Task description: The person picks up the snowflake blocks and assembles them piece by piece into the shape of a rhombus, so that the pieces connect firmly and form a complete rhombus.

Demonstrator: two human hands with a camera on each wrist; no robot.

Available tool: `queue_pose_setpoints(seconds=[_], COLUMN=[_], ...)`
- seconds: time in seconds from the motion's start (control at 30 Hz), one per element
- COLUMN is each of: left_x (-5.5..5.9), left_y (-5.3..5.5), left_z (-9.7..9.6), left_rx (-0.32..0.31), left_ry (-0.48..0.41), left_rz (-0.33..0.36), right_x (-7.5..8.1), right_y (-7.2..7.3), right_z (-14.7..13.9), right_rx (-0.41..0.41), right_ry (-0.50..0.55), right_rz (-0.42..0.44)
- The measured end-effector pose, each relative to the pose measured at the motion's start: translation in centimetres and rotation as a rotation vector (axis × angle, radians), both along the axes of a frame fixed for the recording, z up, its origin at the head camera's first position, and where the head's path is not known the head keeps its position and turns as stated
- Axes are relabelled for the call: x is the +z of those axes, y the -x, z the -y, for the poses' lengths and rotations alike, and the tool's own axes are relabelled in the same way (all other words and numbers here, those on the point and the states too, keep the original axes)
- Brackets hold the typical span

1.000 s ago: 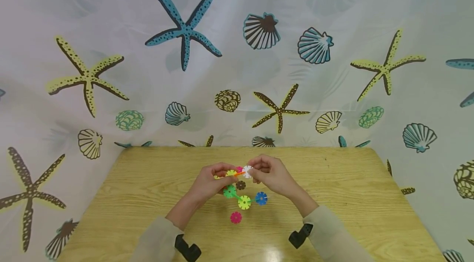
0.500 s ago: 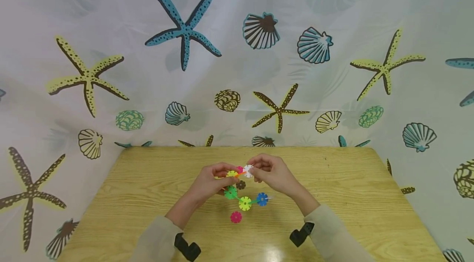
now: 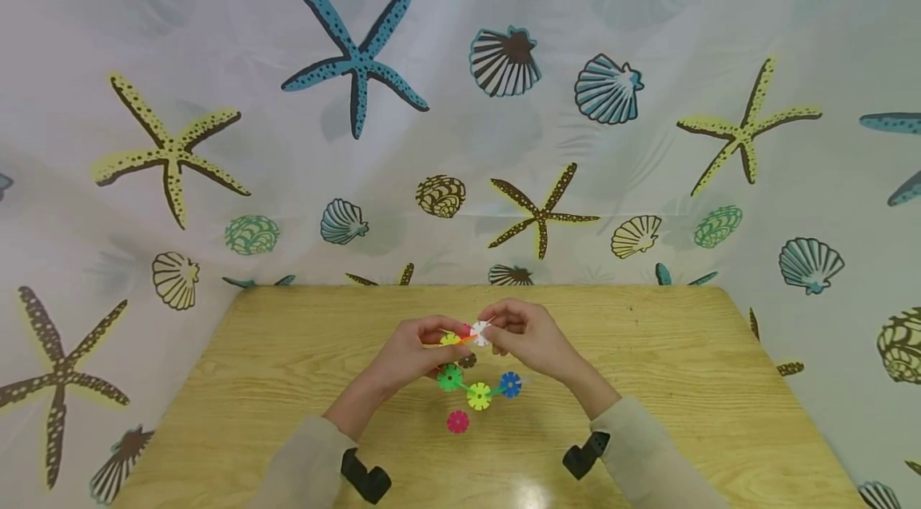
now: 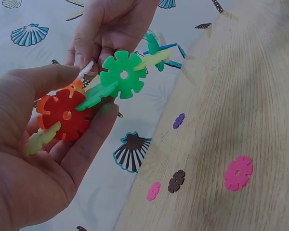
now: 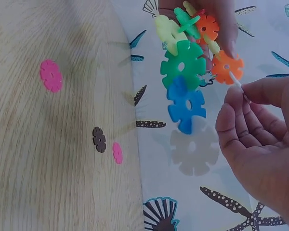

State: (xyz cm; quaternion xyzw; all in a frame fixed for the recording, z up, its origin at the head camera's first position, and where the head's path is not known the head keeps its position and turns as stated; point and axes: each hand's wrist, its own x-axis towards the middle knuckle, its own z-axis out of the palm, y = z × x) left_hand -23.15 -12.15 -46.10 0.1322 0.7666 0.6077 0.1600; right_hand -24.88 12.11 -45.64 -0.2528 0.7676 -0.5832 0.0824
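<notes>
My left hand (image 3: 413, 347) holds a chain of slotted snowflake discs above the table. In the left wrist view its thumb and fingers are around a red-orange disc (image 4: 70, 129), joined to a green disc (image 4: 113, 72). A chain of discs hangs lower: a yellow disc (image 3: 479, 403), a blue disc (image 3: 511, 391) and, at its end, a translucent white disc (image 5: 195, 156). My right hand (image 3: 531, 339) pinches a white disc (image 5: 237, 81) between thumb and fingers. That disc stands edge-on against the rim of an orange disc (image 5: 221, 74); how deep their slots meet is unclear.
Loose discs lie on the wooden table (image 3: 288, 381): a pink one (image 3: 457, 422) nearer me, a brown one (image 4: 176, 181), a smaller-looking pink one (image 4: 153, 191) and a purple one (image 4: 178, 121). A curtain (image 3: 460, 133) with sea-life prints hangs behind the table.
The hanging green, yellow and blue discs have shifted slightly down and right. Both hands stay nearly in place, still holding the chain and the white disc against each other.
</notes>
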Motion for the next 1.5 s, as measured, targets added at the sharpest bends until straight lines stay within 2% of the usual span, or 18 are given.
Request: queue_pose_setpoints(seconds=[0.17,0.33,0.6,0.8,1.13,1.33,1.5], left_x=[0.0,-0.2,-0.6,-0.9,-1.2,-1.3,-1.3], left_y=[0.1,0.2,0.1,0.1,0.0,0.0,0.0], left_z=[-0.2,-0.2,-0.1,-0.2,-0.4,-0.5,-0.4], left_rx=[-0.017,-0.033,-0.091,-0.105,-0.067,-0.036,-0.037], left_ry=[0.034,0.025,0.069,0.064,0.101,0.098,0.070], left_rz=[-0.021,-0.034,-0.122,-0.126,-0.165,-0.178,-0.178], right_x=[0.1,0.3,0.3,0.2,-0.8,-2.2,-3.3], right_y=[-0.1,-0.3,-0.3,-0.1,1.1,2.1,2.6], right_z=[0.2,0.3,0.4,-0.2,-2.1,-3.0,-3.7], right_rx=[0.011,0.009,0.006,0.002,-0.089,-0.150,-0.206], right_ry=[-0.008,-0.005,-0.009,-0.018,-0.025,-0.040,-0.064], right_rz=[0.001,0.012,0.033,0.024,0.033,0.050,0.056])
